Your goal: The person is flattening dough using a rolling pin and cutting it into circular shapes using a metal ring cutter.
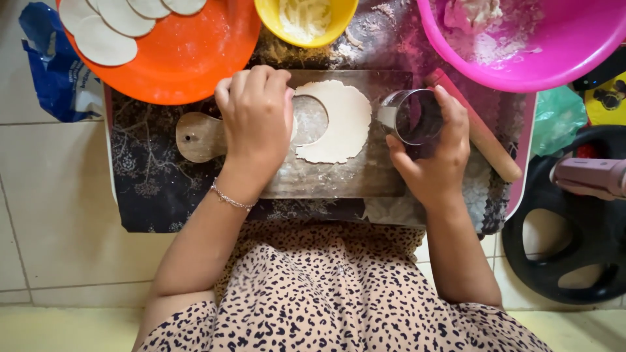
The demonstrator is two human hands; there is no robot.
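Observation:
A thin rolled sheet of pale dough lies on a wooden board, with a round hole cut out of its left side. My left hand rests knuckles-up over the left part of the board, fingers curled at the edge of the hole; what is under it is hidden. My right hand holds a round metal cutter ring just to the right of the dough sheet. A wooden rolling pin lies slanted behind my right hand.
An orange plate at the back left carries several cut dough rounds. A yellow bowl holds a pale filling. A pink basin holds a dough lump. A dark patterned cloth covers the low table. A black wheel-shaped object lies on the floor at right.

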